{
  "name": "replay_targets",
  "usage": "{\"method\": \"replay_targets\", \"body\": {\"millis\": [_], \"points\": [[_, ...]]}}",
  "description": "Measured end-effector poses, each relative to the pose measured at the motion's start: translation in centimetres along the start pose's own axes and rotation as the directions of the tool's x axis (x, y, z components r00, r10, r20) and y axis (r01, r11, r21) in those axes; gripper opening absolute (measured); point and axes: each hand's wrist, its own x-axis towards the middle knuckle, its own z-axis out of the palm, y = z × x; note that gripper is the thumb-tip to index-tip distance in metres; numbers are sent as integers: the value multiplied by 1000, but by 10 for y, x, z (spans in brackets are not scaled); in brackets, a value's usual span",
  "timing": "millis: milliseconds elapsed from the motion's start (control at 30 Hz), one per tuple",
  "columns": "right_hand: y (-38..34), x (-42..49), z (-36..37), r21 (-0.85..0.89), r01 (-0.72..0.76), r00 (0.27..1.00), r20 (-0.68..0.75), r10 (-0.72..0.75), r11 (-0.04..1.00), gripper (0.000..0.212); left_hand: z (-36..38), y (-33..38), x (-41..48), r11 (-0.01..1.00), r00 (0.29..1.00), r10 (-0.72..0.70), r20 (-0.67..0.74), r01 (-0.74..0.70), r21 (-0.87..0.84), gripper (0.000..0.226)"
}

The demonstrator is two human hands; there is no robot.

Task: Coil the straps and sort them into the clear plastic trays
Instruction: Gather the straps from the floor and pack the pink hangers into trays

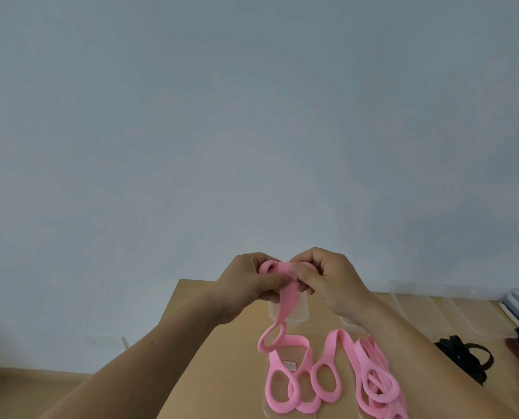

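The single view comes from a wide-angle camera worn on the person's head, facing forward and only slightly down, so the plain pale grey-blue wall (252, 116) fills most of the frame and the light brown wooden table (222, 358) shows only along the bottom. The left hand (246, 285) and right hand (330, 282), both gripping the long pink fabric strap (286, 300), sit close under the lens, while the clear plastic trays (427, 309) lie farther off at the right.

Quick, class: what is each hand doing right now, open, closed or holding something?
Left hand: closed, gripping the pink strap beside its coiled end.
Right hand: closed, pinching the same strap's coil.
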Motion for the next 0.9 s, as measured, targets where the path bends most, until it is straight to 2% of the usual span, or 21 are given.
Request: {"method": "replay_targets", "body": {"millis": [133, 267, 367, 400, 467, 500, 600, 667, 733, 800, 900], "points": [[1, -2, 1, 4, 19, 999, 35, -19, 1000, 8, -4, 5, -1, 992, 995, -57, 82, 47, 117, 24], [2, -1, 0, -37, 59, 997, 44, -58, 998, 11, -4, 7, -1, 998, 994, -59, 94, 57, 26, 24], [-2, -3, -1, -56, 85, 996, 38, -83, 995, 30, -2, 7, -2, 997, 994, -74, 81, 77, -27, 27], [-1, -3, -1, -71, 98, 995, 33, -96, 993, 30, -2, 6, -1, 995, 993, -82, 79, 86, -47, 30], [0, -3, -2, -148, 136, 991, 25, -134, 980, 15, -2, 8, -2, 991, 990, -101, 95, 109, -82, 31], [0, -3, -2, -194, 163, 987, 28, -160, 967, 6, -2, 8, -2, 988, 987, -107, 118, 119, -94, 27], [1, -4, 0, -242, 220, 975, 30, -219, 945, 23, -3, 9, -2, 982, 982, -100, 161, 123, -142, 12], [1, -5, 2, -212, 233, 972, 35, -231, 949, 25, -4, 8, 0, 973, 987, -112, 117, 132, -189, 12], [3, -5, 3, -147, 180, 984, 21, -179, 973, 25, -4, 7, 0, 969, 992, -109, 70, 122, -216, 13], [4, -5, 2, -16, 93, 995, 23, -92, 996, 24, -2, 7, 0, 971, 995, -87, 38, 94, -220, 19], [1, -6, -1, 195, 10, 998, 61, -22, 981, 14, -1, 6, 2, 993, 1000, -3, -7, 2, -119, 19]]}}
